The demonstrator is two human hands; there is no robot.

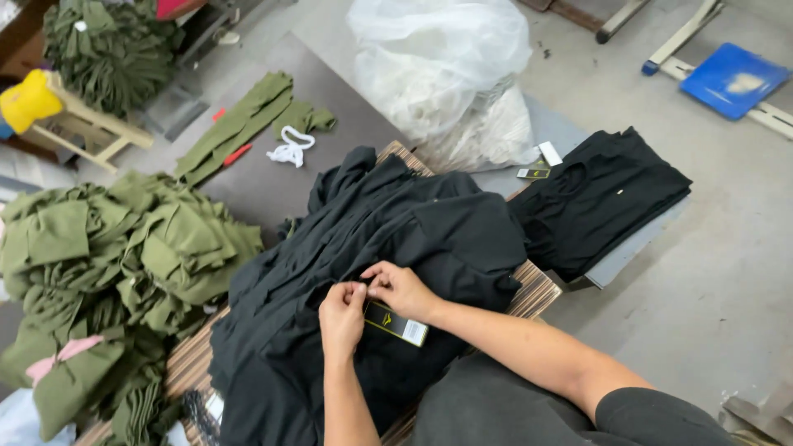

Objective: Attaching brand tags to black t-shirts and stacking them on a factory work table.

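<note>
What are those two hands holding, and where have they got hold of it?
Both the left hand and right hand pinch the black garment with their fingers, just above a dark hang tag.

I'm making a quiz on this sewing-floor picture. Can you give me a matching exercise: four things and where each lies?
Things:
1. black rectangular hang tag
2. heap of olive green garments
3. big clear plastic bag
4. folded stack of black garments

Places:
A. far top, middle
B. left side
C. under the left hand and right hand
D. right of the loose black pile

Pairs: 1-C, 2-B, 3-A, 4-D
</note>
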